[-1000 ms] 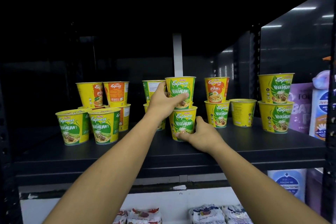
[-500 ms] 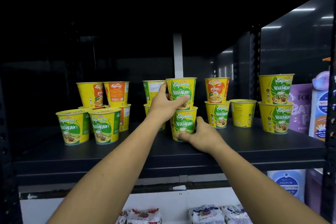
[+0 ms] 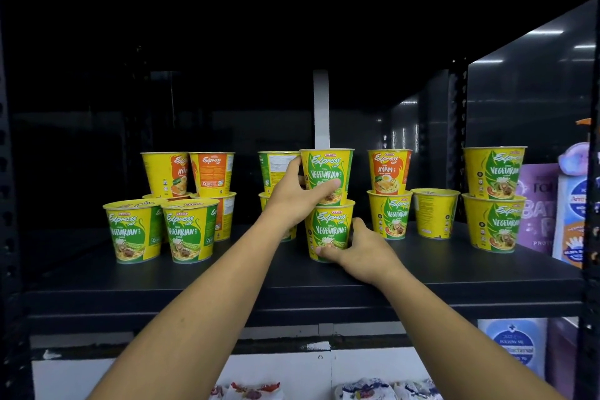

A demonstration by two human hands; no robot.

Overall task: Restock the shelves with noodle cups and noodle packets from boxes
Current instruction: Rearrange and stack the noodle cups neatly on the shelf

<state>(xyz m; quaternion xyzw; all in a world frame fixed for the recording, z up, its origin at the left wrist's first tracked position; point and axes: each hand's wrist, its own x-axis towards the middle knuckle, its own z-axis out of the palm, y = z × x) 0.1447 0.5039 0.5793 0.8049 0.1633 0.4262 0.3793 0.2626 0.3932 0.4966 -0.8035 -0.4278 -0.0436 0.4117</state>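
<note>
Two yellow cups (image 3: 190, 230) at the left front say "Mamee Express Cup Vegetarian". Behind them an orange cup (image 3: 212, 174) says "Express". In the middle I see the left hand (image 3: 292, 195) wrapped round the top cup (image 3: 328, 166) of a stack, and the right hand (image 3: 360, 250) curled round the bottom cup (image 3: 329, 227). Both cups say "Vegetarian". Further right an Ayam cup (image 3: 388, 170) sits on another cup. All stand on a black shelf (image 3: 97, 279) in a dark rack. Below lie what may be noodle packets (image 3: 246, 391), too cut off to read.
</note>
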